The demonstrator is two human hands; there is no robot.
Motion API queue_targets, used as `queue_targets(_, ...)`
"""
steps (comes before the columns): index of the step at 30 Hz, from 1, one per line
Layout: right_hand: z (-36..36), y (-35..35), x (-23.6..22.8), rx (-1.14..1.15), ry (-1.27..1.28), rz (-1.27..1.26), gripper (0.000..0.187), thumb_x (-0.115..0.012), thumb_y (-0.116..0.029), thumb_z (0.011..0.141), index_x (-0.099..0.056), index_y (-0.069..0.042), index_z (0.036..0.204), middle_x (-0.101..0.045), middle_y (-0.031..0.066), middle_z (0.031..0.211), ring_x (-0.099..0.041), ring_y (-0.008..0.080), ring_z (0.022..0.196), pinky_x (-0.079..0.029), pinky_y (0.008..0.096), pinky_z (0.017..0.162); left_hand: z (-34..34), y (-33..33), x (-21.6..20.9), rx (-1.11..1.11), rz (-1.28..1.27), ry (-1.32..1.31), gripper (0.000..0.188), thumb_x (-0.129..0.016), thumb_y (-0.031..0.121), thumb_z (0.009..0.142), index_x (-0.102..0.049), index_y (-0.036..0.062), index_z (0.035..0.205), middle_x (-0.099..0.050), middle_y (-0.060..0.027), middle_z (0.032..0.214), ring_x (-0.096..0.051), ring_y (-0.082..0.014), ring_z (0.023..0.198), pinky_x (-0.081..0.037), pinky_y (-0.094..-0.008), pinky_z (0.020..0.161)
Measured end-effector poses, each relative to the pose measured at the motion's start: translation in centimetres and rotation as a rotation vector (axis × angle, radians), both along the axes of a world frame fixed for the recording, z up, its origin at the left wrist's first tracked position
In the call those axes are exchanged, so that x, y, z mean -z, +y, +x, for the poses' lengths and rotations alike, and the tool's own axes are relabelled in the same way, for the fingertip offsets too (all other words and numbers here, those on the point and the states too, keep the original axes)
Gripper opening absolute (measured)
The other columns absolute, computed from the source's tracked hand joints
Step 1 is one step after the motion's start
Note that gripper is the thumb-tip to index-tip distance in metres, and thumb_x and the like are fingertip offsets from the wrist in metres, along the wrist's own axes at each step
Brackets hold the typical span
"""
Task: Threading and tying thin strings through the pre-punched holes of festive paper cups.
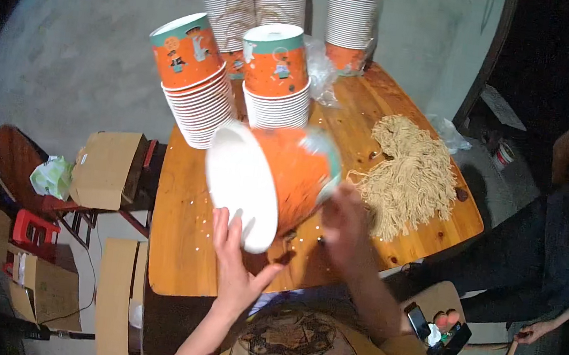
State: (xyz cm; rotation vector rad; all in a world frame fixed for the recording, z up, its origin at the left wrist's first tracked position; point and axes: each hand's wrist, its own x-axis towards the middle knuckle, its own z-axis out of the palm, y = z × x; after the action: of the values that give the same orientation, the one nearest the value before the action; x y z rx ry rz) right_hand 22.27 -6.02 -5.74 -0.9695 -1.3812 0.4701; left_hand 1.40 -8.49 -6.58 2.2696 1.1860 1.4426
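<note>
Over one table (177, 256), one orange bucket (292, 175) tilts between two hands (237, 281) (346, 230).

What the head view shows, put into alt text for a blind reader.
A tipped orange bucket has a person's left hand at its rim and right hand near its base, at a wooden table. Stacked buckets stand behind; beige strands lie heaped to the right.

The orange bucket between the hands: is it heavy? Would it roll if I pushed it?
The bucket is probably light, because it looks thin-walled and hollow. On its side, it would likely roll in a curve, since it's round and narrower at the green end.
</note>
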Motion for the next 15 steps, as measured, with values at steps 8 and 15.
queue_targets(8, -2.1, -0.8, 4.2, -0.514, 0.940, -0.499, 0.042, -0.045, -0.013, 0.097, -0.036, 0.001, 0.135, -0.048, 0.0119, 0.128, -0.043, 0.0227, 0.126, -0.031, 0.0372, 0.109, 0.5, 0.7, -1.1, -0.086, 0.017, 0.116, 0.019, -0.059, -0.005, 0.077, -0.052, 0.0052, 0.092, -0.047, -0.0166, 0.122, -0.029, -0.0444, 0.130, -0.027, -0.0537, 0.103)
queue_targets(15, -2.6, -4.5, 3.2, -0.489, 0.548, -0.230, 0.028, -0.051, -0.015, 0.095, -0.055, 0.004, 0.116, -0.058, 0.0149, 0.120, -0.054, 0.0219, 0.113, -0.042, 0.0364, 0.098, 0.1, 2.8, -3.1, -0.092, 0.045, 0.284, 0.021, -0.062, 0.000, 0.078, -0.053, 0.0050, 0.097, -0.040, -0.0173, 0.130, -0.025, -0.0454, 0.133, -0.027, -0.0555, 0.104)
